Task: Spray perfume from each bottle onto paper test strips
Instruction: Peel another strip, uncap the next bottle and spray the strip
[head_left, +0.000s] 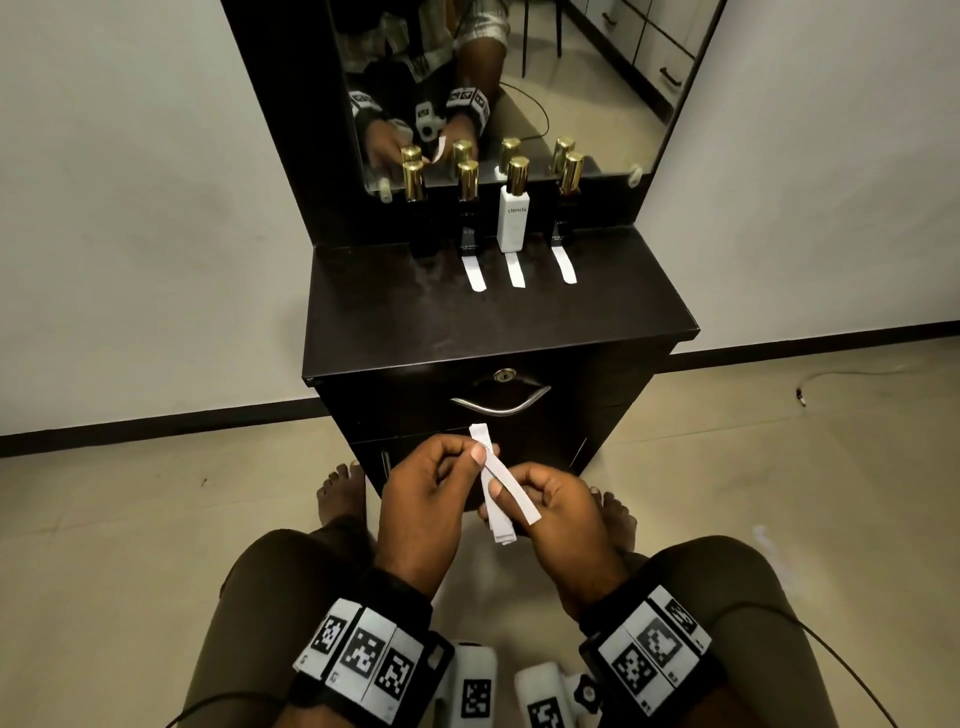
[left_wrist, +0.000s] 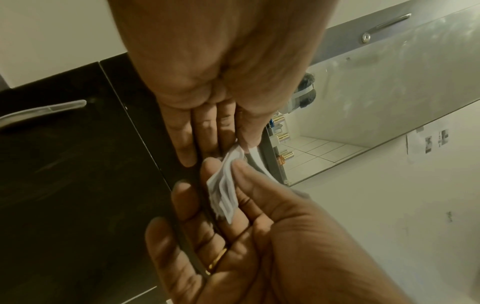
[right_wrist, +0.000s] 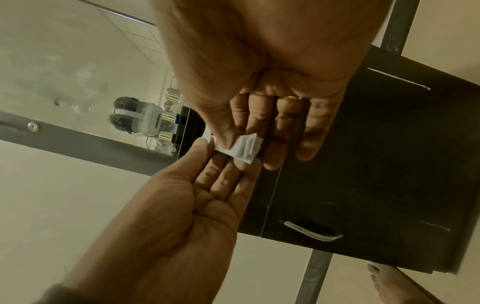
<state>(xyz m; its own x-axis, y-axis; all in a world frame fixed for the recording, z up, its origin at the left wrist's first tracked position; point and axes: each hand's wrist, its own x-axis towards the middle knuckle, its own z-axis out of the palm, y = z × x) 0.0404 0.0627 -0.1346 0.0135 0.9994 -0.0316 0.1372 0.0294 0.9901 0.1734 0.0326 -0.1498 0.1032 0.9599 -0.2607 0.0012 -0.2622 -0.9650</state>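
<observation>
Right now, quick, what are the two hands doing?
Left hand: pinching the top of the paper strips.
Right hand: pinching one strip, peeling it from the bunch.

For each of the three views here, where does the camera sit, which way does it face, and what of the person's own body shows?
Head: on the head, facing forward and down at the dresser top and gold-capped bottles; both hands, wrists, thighs and feet show.
Left wrist: along the left hand to its fingers; the right hand reaches in below.
Right wrist: along the right hand; the left hand enters below, and a foot.
Shared: all three show the paper strips pinched between both hands.
</observation>
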